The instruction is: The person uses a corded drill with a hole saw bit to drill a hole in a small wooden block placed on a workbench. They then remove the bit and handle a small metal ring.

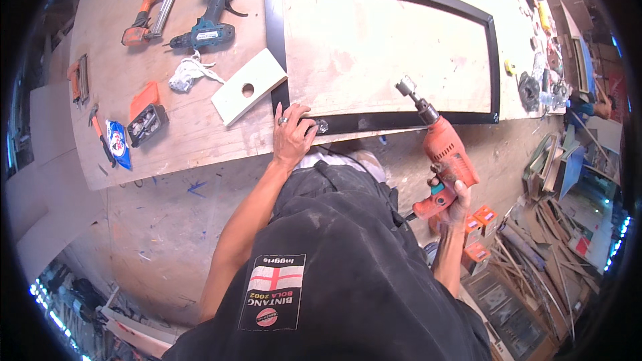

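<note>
Black frame (391, 120) is pinned flat on surface (174, 140) by open left hand (292, 135) w/ orange drill (445, 154) gripped in right hand (455, 197); fingers near hole-saw bit (405, 87) could be nicked if frame shifts.

The left hand (291, 135), a ring on one finger, presses flat on the near rail of a black rectangular frame (289, 27) lying on the plywood workbench (134, 67), while the right hand (453, 199) grips an orange corded drill (443, 154) fitted with a hole saw (405, 86), held just above the frame's near edge. Left of the frame lie a white board with a round hole (249, 87), a white rag (188, 73), a blue cordless drill (208, 23) and an orange nail gun (148, 13).
</note>
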`<state>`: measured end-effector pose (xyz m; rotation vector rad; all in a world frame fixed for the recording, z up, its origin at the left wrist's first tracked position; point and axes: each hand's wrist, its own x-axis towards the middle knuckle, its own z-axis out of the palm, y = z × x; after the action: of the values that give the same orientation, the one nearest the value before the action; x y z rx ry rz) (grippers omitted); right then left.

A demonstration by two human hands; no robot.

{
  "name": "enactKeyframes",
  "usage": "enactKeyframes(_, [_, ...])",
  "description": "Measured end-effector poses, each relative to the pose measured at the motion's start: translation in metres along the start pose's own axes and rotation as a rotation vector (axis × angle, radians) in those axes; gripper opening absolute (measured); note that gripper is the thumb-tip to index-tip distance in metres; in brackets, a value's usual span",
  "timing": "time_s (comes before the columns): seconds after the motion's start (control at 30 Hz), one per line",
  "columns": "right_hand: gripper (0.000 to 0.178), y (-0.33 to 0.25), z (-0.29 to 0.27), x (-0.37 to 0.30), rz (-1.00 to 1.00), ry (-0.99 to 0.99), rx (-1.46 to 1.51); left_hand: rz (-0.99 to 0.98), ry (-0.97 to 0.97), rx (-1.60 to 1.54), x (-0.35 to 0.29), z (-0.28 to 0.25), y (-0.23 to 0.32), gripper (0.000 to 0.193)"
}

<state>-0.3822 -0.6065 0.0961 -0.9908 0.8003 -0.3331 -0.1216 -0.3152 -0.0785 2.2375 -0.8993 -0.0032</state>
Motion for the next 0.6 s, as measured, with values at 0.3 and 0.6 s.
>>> enactKeyframes(0.3, [0.079,0.034,-0.056,0.020,0.092,-0.261,0.319,0.007,0.012,0.023,-0.002,0.004,0.000,0.016])
enactKeyframes(0.6, [0.087,0.075,-0.112,0.044,0.095,-0.367,0.559,-0.049,0.022,-0.006,-0.001,0.003,0.008,0.016])
